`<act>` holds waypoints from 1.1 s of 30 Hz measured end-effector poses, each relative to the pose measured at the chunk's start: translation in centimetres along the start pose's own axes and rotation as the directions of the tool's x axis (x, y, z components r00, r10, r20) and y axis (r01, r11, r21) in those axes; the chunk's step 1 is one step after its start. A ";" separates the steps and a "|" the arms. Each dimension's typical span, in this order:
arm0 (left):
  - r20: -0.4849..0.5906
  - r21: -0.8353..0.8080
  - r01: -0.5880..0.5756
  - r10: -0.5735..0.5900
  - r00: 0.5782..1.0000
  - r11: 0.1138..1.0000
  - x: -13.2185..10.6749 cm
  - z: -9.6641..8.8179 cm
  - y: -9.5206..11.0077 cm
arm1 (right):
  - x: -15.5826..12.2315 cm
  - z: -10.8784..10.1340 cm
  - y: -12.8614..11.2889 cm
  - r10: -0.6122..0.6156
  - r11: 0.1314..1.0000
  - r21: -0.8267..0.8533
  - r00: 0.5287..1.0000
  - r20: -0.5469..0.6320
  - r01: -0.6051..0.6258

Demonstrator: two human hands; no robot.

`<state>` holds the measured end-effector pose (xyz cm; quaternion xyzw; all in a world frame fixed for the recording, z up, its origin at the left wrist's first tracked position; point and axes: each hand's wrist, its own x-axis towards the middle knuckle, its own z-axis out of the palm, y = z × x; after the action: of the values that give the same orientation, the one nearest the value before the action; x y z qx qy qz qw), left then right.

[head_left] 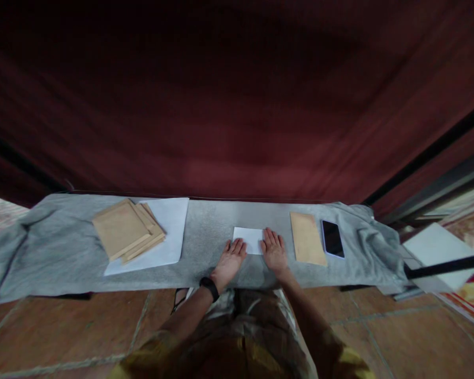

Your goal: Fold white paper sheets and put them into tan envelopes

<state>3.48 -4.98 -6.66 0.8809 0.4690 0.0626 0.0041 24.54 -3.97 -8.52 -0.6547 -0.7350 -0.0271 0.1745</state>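
Grey cloth-covered narrow table (205, 226) stood before a dark red backdrop (240, 131). Near its middle lay a small white rectangular paper sheet (249, 237); the left hand (231, 256), fingers loosely together, and the right hand (275, 252), fingers slightly spread, rested at its opposite edges.
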 end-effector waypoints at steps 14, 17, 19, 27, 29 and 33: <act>0.087 0.049 -0.048 0.043 0.995 0.998 0.0 -1.4 1.6 | -0.6 -0.5 0.2 -0.010 0.998 0.056 0.998 -0.059 0.013; 0.091 0.024 -0.055 0.052 0.994 0.998 0.3 -2.0 1.5 | -1.2 -1.2 0.0 -0.070 0.992 0.100 0.996 -0.055 0.075; 0.088 0.008 -0.053 0.052 0.995 0.999 0.5 -2.3 1.6 | -1.6 -1.6 -0.3 -0.126 0.984 0.125 0.991 -0.035 0.129; 0.058 -0.044 -0.038 0.040 0.998 0.998 1.1 -3.6 2.0 | -2.9 -3.0 -1.3 -0.206 0.946 0.264 0.978 0.031 0.190; 0.046 -0.055 -0.046 0.048 0.998 0.997 0.9 -4.5 1.9 | -2.9 -3.4 -1.4 -0.144 0.919 0.374 0.989 0.017 0.128; -0.021 -0.082 -0.054 0.053 0.998 0.995 0.4 -7.1 1.4 | -2.6 -4.7 -1.4 0.076 0.737 0.669 0.996 0.055 -0.094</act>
<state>4.03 -5.82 0.52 0.8917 0.4423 0.0902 0.0343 24.46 -7.86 -4.62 -0.5811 -0.6669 0.2551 0.3905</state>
